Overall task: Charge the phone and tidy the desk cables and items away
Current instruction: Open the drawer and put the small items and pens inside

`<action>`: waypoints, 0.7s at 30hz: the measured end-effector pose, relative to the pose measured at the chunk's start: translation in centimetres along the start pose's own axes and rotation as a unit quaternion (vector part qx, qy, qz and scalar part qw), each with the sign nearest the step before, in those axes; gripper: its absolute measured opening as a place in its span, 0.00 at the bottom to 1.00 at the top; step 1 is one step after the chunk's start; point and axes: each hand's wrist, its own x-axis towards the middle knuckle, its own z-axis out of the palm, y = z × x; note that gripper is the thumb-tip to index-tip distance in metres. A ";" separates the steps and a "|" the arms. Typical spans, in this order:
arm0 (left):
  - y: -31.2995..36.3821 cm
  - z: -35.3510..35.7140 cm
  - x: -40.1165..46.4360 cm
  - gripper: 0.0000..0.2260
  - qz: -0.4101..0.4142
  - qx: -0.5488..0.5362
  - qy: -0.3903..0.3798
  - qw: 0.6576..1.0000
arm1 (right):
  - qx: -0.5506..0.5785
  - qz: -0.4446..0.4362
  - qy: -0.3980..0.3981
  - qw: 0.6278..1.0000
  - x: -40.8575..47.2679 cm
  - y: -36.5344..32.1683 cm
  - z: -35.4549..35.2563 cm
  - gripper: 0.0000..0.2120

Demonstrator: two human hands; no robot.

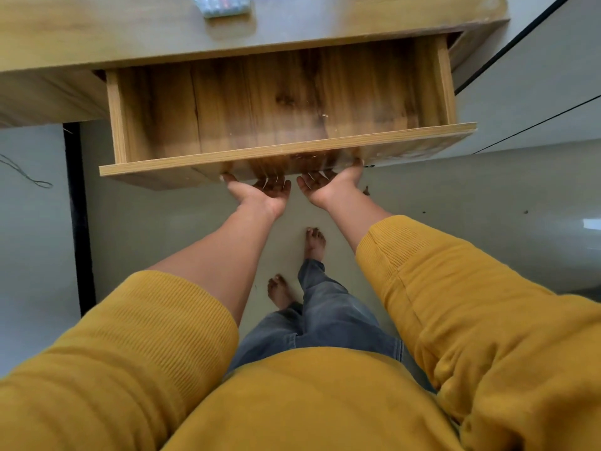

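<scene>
The drawer (279, 102) sticks far out of the desk (130, 30), and its inside is bare wood, so a hand can go in from the top. Both hands (265, 195) (328, 187) sit under its front board (286, 148). A small box (221, 4) sits on the desk, away from the edge

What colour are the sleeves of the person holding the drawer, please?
Mustard yellow, ribbed; the sleeves show best in the head view.
</scene>
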 end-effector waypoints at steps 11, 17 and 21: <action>-1.5 -4.8 -1.9 0.42 -0.012 0.029 -0.008 0.999 | 0.009 0.008 -0.003 1.000 -2.8 1.7 -4.9 0.37; -2.2 -6.5 -4.6 0.37 -0.029 0.097 -0.021 0.995 | -0.031 -0.007 -0.013 0.999 -4.2 2.7 -7.2 0.35; -1.9 -7.9 -6.3 0.28 -0.088 0.264 -0.045 0.960 | -0.116 -0.035 -0.016 0.993 -5.8 2.7 -9.0 0.31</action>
